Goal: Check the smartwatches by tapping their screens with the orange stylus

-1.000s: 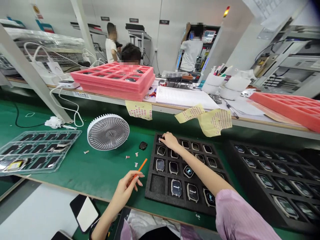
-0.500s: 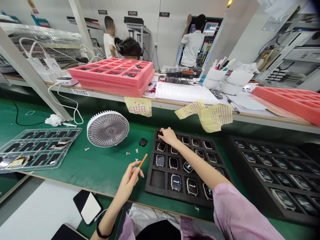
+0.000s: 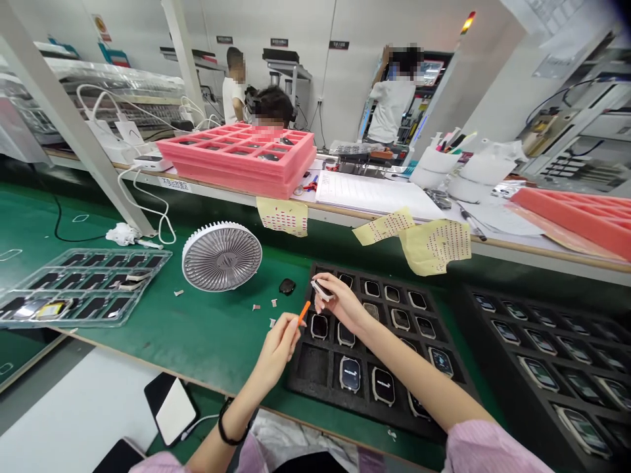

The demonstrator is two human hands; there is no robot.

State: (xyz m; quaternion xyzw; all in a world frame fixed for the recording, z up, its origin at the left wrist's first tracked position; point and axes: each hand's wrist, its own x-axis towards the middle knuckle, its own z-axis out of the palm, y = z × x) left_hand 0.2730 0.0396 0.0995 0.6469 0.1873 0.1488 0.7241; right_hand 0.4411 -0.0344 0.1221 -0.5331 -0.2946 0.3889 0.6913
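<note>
Right hand (image 3: 332,299) grips a watch (image 3: 323,290) above a black foam tray (image 3: 309,379) of watches — left hand (image 3: 286,338), just beside it, pinches an orange stick (image 3: 304,311) over the green table (image 3: 197,335).

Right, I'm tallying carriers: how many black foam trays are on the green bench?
2 visible: one black foam tray beneath the right hand, another at the bench's far right. Any stacked underneath would be hidden.

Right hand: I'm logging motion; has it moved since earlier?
Yes: the right hand, holding a watch, has come toward the wearer from the far-left pocket of the black tray.
</note>
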